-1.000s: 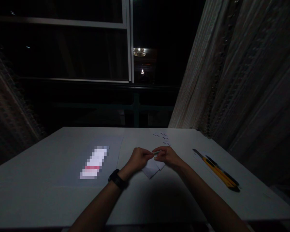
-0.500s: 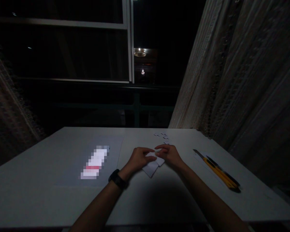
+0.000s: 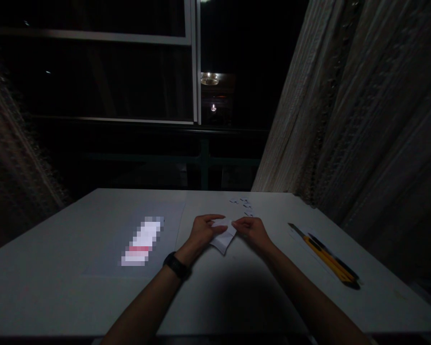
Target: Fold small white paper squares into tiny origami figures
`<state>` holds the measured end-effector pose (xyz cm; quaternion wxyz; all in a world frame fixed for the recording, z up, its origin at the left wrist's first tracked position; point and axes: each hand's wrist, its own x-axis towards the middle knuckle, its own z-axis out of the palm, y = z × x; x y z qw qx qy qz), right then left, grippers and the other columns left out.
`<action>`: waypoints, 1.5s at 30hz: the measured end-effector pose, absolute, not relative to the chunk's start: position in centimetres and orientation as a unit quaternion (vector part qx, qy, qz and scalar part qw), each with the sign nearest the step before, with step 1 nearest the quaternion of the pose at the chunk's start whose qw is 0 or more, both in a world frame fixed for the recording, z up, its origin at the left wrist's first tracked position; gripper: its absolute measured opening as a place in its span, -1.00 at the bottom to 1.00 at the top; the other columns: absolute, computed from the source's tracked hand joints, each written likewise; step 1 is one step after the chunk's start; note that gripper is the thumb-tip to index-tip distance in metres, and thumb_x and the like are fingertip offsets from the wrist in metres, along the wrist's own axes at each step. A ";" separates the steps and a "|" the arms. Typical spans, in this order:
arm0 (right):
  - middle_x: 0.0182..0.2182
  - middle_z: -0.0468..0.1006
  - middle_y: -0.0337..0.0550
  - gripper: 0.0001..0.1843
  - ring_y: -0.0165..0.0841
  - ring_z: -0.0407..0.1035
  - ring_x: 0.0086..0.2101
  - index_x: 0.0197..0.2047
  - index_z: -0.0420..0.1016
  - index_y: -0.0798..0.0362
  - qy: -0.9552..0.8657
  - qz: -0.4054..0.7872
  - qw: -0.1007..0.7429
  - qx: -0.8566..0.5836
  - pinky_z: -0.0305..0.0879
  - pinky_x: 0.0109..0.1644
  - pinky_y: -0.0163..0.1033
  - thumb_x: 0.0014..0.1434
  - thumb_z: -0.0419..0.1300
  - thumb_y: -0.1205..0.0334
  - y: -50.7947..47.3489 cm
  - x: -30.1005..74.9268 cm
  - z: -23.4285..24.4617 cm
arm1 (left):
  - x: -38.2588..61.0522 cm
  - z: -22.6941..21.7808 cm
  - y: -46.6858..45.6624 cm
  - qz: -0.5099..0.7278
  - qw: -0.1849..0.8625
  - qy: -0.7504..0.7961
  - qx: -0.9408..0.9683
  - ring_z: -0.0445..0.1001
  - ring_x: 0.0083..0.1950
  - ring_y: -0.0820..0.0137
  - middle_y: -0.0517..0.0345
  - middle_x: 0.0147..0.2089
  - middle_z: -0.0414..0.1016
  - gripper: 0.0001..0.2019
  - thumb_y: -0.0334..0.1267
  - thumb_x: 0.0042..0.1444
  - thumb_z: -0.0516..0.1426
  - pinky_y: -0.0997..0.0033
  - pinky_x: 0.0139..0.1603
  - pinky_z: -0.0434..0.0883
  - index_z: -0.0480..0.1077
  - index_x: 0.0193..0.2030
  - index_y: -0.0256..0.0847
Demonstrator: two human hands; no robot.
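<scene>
A small folded sheet of white paper (image 3: pixel 223 241) with crease lines is held between both hands, over the middle of the white table. My left hand (image 3: pixel 203 233) grips its left side, thumb on the front and fingers behind. My right hand (image 3: pixel 253 231) pinches the paper's right edge between thumb and fingertips. The paper's lower corner points toward me. Just beyond the hands lie several small paper pieces (image 3: pixel 244 201) with dark marks. A dark watch (image 3: pixel 176 265) sits on my left wrist.
On the right, a yellow box cutter (image 3: pixel 326 258) and a dark pen (image 3: pixel 339 256) lie on a strip of paper. To the left, a lit, pixelated screen (image 3: pixel 141 242) rests on a large pale sheet (image 3: pixel 104 261). Curtains (image 3: pixel 287 120) hang beyond the white table (image 3: pixel 57 297).
The paper has opened out and tilted up; two overlapping layers showed before. My right hand has shifted slightly from the top middle to the paper's right edge.
</scene>
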<state>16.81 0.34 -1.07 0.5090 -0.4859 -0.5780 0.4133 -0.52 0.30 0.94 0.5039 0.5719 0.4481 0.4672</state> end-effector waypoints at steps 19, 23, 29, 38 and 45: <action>-0.53 0.56 -0.12 -0.69 -0.28 0.42 -0.45 -0.51 0.54 0.12 -0.610 0.371 0.529 -0.459 0.30 -0.34 -0.24 -0.13 0.25 0.00 -0.1 16.5 -0.7 | -1.3 1.0 0.2 0.418 0.592 0.412 0.552 0.42 -0.56 0.43 0.06 -0.51 0.50 -0.43 -0.43 -0.39 0.33 0.50 -0.56 0.28 0.43 -0.09 -0.36; -0.56 0.55 -0.12 -0.68 -0.30 0.41 -0.49 -0.54 0.53 0.13 -0.613 0.362 0.524 -0.468 0.29 -0.39 -0.26 -0.11 0.23 -0.01 0.0 16.5 -1.0 | -1.2 1.0 0.2 0.423 0.566 0.422 0.568 0.38 -0.58 0.47 0.07 -0.51 0.49 -0.50 -0.38 -0.38 0.33 0.52 -0.57 0.25 0.46 -0.16 -0.38; -0.58 0.53 -0.13 -0.69 -0.30 0.40 -0.50 -0.54 0.52 0.12 -0.634 0.312 0.514 -0.487 0.28 -0.41 -0.27 -0.06 0.19 0.02 -0.1 16.8 -1.3 | -1.1 0.8 0.2 0.379 0.591 0.408 0.584 0.40 -0.53 0.43 -0.01 -0.47 0.51 -0.64 -0.18 -0.29 0.31 0.50 -0.56 0.24 0.50 -0.35 -0.42; -0.61 0.52 -0.15 -0.67 -0.31 0.40 -0.53 -0.56 0.52 0.12 -0.619 0.351 0.518 -0.475 0.28 -0.41 -0.26 -0.09 0.21 -0.01 0.0 16.4 -1.6 | -0.6 0.2 0.7 0.447 0.568 0.420 0.549 0.38 -0.55 0.47 0.03 -0.53 0.50 -0.66 -0.23 -0.30 0.32 0.52 -0.55 0.25 0.50 -0.34 -0.39; -0.45 0.57 -0.13 -0.64 -0.27 0.45 -0.39 -0.26 0.50 0.08 -0.574 0.434 0.574 -0.390 0.35 -0.26 -0.18 -0.10 0.25 0.03 -0.4 16.7 -1.0 | -0.9 0.1 1.0 0.490 0.614 0.389 0.482 0.45 -0.46 0.37 -0.09 -0.40 0.54 -0.54 -0.24 -0.30 0.33 0.43 -0.44 0.33 0.47 -0.19 -0.42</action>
